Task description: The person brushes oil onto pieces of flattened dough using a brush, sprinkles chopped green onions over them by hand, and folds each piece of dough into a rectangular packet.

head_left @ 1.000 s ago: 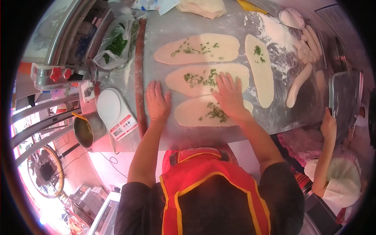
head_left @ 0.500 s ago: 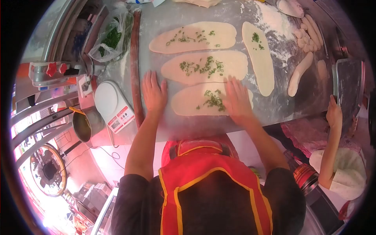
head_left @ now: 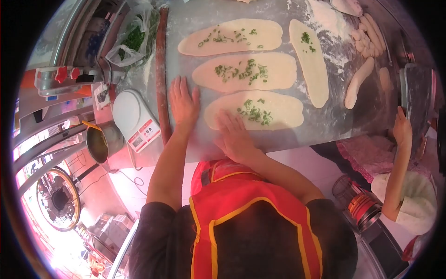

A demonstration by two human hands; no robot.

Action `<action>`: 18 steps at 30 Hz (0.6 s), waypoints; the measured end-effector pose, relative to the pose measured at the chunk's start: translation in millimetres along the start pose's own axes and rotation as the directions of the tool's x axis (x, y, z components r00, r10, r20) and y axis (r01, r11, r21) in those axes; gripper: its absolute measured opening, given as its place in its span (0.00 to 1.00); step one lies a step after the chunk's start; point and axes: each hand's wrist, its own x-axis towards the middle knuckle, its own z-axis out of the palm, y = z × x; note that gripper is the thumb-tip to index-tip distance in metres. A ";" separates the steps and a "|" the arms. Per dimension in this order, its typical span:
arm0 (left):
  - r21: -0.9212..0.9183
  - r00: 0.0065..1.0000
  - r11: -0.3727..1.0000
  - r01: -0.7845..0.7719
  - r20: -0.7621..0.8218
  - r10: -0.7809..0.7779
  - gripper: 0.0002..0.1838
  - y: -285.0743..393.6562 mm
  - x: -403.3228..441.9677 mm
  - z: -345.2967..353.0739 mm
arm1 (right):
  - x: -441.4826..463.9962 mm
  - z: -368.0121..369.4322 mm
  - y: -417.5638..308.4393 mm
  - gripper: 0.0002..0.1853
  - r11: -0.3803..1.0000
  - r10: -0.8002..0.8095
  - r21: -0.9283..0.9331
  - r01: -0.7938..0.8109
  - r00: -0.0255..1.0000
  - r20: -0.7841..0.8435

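Observation:
Three long flat sheets of dough lie crosswise before me: a far sheet (head_left: pixel 265 35), a middle sheet (head_left: pixel 283 69) and a near sheet (head_left: pixel 288 109). Chopped green onion (head_left: pixel 254 112) is scattered over each. My right hand (head_left: pixel 234 137) rests at the left end of the near sheet, its fingertips over the dough, fingers stretched out. Flat on the metal table, left of the dough, lies my left hand (head_left: pixel 183 103) with nothing in it. A fourth dough sheet (head_left: pixel 312 69) lies lengthwise to the right, with a little green onion on it.
A long rolling pin (head_left: pixel 161 74) lies left of my left hand, beside a white kitchen scale (head_left: pixel 132 116) and a plastic bag of greens (head_left: pixel 134 42). At right are loose flour (head_left: pixel 327 23) and a dough roll (head_left: pixel 358 83). Another person's hand (head_left: pixel 402 125) is at the far right.
My right hand has moved left from the onion on the near sheet to its left end. That onion is more spread out. My left hand has stayed nearly in place.

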 end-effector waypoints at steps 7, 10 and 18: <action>-0.001 0.999 0.999 -0.038 -0.035 0.038 0.27 -2.8 -0.8 1.4 | -37.2 -33.3 28.6 0.38 0.984 0.144 -0.112 -0.138 0.989 0.045; -0.024 0.999 0.999 -0.037 -0.039 0.036 0.27 -3.2 -0.2 1.4 | -46.8 -54.9 44.4 0.36 0.952 0.219 -0.226 -0.205 0.975 0.037; -0.005 0.997 0.999 -0.048 -0.052 0.048 0.27 -4.7 -1.0 4.2 | -26.0 -58.2 45.3 0.18 0.980 0.138 -0.111 -0.165 0.965 -0.222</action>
